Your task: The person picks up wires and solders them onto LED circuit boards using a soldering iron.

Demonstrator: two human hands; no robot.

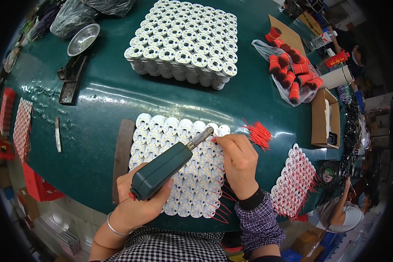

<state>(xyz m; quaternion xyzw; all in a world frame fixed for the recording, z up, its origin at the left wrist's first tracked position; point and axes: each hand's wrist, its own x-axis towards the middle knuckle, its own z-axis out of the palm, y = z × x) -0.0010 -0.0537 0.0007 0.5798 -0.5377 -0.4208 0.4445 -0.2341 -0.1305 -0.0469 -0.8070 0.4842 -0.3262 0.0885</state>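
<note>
In front of me lies a panel of round white LED boards (183, 192) in rows on the green table. My left hand (137, 212) is wrapped around a green soldering gun (163, 168). Its metal tip slants over the panel's upper right part, close to my right fingertips. My right hand (240, 163) is closed in a pinch at a short red wire (214, 139) by the panel's upper right boards. Several red wires (222, 205) stick out from the right edge below that hand. A dark bar (121, 159) runs along the panel's left side.
Behind the panel rises a tall stack of LED boards (183, 52). Loose red wires (258, 134) and bagged wire bundles (292, 70) lie right, near a cardboard box (321, 126). A wired panel (292, 183) rests at the right edge; a metal bowl (84, 39) sits far left.
</note>
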